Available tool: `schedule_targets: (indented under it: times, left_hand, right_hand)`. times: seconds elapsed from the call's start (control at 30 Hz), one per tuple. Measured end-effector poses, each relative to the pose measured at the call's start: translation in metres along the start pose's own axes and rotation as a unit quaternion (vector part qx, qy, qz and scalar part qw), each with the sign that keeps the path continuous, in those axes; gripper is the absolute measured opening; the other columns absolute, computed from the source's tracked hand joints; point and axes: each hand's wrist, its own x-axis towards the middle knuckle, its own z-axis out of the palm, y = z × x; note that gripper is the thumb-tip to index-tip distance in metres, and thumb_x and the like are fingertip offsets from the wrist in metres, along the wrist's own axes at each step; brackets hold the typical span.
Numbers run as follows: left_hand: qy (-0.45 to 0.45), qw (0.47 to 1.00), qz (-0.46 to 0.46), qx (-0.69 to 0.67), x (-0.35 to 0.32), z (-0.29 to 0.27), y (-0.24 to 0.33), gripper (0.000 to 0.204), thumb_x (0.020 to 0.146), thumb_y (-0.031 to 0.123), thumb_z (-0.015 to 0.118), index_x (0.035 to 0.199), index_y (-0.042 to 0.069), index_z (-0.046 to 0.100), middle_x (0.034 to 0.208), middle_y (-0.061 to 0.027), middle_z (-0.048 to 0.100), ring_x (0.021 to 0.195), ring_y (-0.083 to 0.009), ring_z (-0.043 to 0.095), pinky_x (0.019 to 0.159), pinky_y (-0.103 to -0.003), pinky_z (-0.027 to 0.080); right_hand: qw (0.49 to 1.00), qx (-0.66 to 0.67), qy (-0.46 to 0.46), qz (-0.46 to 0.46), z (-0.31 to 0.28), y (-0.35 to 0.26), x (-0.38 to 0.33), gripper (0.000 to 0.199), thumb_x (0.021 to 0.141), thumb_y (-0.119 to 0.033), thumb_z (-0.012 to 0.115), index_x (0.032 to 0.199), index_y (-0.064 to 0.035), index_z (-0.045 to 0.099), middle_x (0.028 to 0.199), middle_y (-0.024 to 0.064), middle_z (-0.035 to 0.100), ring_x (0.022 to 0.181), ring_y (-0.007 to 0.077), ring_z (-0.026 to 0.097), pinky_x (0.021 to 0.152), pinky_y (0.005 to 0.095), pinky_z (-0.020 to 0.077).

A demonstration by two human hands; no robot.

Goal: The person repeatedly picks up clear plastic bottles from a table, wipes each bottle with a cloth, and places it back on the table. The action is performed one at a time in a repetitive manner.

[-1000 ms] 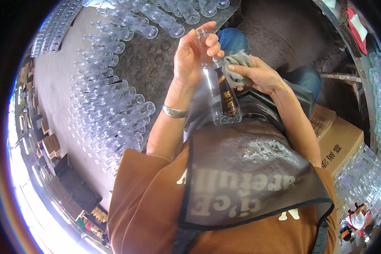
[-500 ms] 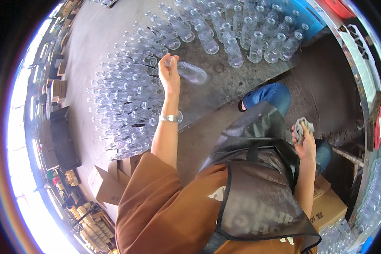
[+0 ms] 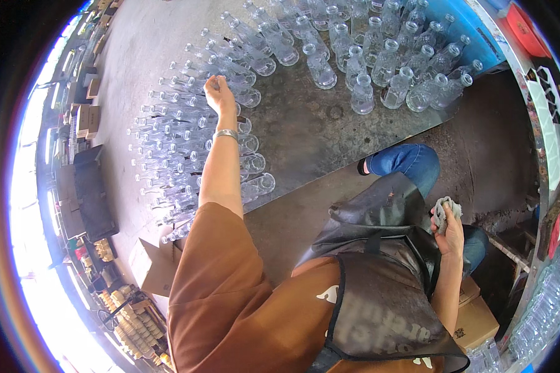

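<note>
Your left hand (image 3: 219, 96) is now reaching farther out, its bottle (image 3: 249, 97) apparently joining those on the desk (image 3: 298, 137); grip: cannot tell. Your right hand (image 3: 449, 233) is still clutching the grey rag (image 3: 447, 211).

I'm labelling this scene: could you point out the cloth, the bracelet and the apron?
Cloth (image 3: 443, 213): head view, on its crumpled middle.
Bracelet (image 3: 226, 133): head view, on its band.
Apron (image 3: 382, 295): head view, on its bib.

White glare burns out the left side (rainbow-fringed at the rim), while the counter (image 3: 314, 133) lies dimmer and glass bottles (image 3: 362, 98) catch small highlights. Fisheye distortion bends straight edges; the corners fall black.
</note>
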Motion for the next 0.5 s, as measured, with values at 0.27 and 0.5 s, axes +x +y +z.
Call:
schedule_targets:
  times: [0.27, 0.5]
  left_hand:
    - [-0.004, 0.996, 0.002, 0.085, 0.012, -0.006, -0.004, 0.051, 0.08, 0.02, 0.068, 0.118, -0.005, 0.046, 0.11, -0.0166, 0.056, 0.101, -0.0245, 0.055, 0.09, -0.033, 0.043]
    - [-0.06, 0.98, 0.159, 0.106, -0.063, 0.036, 0.098, 0.071, 0.075, 0.02, 0.073, 0.129, -0.007, 0.036, 0.13, -0.023, 0.041, 0.124, -0.0338, 0.038, 0.106, -0.039, 0.03]
  right_hand:
    - [1.0, -0.007, -0.016, -0.001, 0.001, 0.0, 0.008, 0.014, 0.091, -0.023, 0.056, 0.097, -0.0099, 0.057, 0.08, 0.0043, 0.062, 0.062, 0.0117, 0.056, 0.048, 0.0242, 0.0408]
    - [1.0, -0.004, 0.008, 0.005, -0.002, 0.004, 0.002, 0.015, 0.091, -0.023, 0.056, 0.097, -0.0089, 0.056, 0.081, 0.0046, 0.061, 0.063, 0.0114, 0.054, 0.049, 0.0244, 0.0408]
